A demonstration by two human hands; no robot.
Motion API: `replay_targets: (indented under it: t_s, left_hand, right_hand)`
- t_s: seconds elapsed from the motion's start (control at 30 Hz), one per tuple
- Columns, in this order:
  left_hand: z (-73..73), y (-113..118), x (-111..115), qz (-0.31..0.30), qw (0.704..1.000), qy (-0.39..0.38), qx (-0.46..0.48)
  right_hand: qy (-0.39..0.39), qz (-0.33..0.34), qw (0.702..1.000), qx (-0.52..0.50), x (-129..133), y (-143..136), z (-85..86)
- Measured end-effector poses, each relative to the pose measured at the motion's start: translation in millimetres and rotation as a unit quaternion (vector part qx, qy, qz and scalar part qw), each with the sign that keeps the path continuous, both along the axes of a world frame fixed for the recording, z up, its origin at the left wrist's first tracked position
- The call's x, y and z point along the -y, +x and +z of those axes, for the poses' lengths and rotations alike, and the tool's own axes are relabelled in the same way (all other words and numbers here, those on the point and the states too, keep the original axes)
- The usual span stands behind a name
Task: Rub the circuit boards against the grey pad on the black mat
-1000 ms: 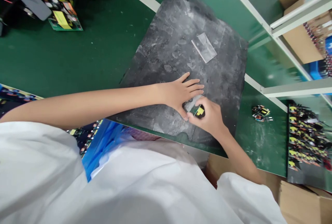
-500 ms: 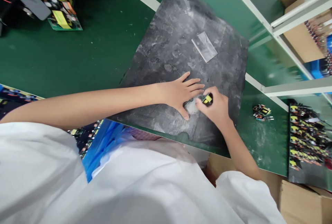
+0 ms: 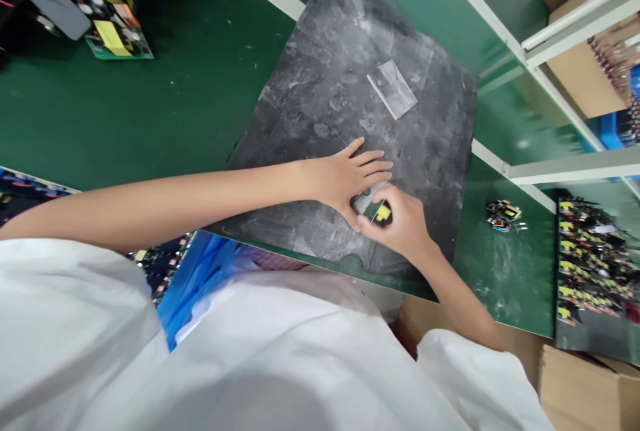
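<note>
My left hand (image 3: 340, 178) lies flat on the black mat (image 3: 340, 84), palm down with its fingers spread, holding nothing that I can see. Close to its thumb, my right hand (image 3: 405, 224) is closed on a small circuit board (image 3: 383, 212) with a yellow part. Most of that board is hidden by the fingers. A greyish, shiny patch (image 3: 367, 199) shows between the two hands; I cannot tell what it is. Farther up the mat rests a flat, clear rectangular piece (image 3: 393, 90), apart from both hands.
Circuit boards (image 3: 115, 34) are heaped at the upper left of the green table (image 3: 200, 104). A small pile of components (image 3: 505, 215) lies right of the mat. Many yellow-marked boards (image 3: 590, 258) fill the right side. A white frame (image 3: 575, 168) and cardboard box (image 3: 585, 384) stand there too.
My right hand has moved left and slightly down with the circuit board, up to my left thumb. My left hand has stayed spread in place.
</note>
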State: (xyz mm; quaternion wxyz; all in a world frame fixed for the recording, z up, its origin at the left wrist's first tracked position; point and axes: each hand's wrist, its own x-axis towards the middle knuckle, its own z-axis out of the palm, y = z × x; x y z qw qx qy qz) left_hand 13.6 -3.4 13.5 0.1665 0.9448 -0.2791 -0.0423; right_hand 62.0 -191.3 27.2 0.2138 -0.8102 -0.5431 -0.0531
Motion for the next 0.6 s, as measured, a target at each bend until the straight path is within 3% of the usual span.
replay_targets:
  t_s: [0.07,0.23,0.43,0.6]
  left_hand:
    - [-0.5,0.4,0.1,-0.001,1.0,0.002,0.0]
    - [2.9,0.2,0.3,-0.001,1.0,0.015,-0.02]
    - [1.0,0.2,0.4,-0.001,1.0,0.015,-0.005]
    - [1.2,0.4,0.3,0.001,1.0,0.012,-0.014]
  right_hand:
    - [-0.002,0.019,1.0,0.005,0.1,0.0,-1.2]
    - [0.008,-0.089,0.996,0.023,-0.1,8.6,-1.8]
    - [-0.023,0.015,1.0,0.01,1.5,-3.1,1.2]
    - [0.001,-0.069,0.997,0.036,0.6,7.5,2.3]
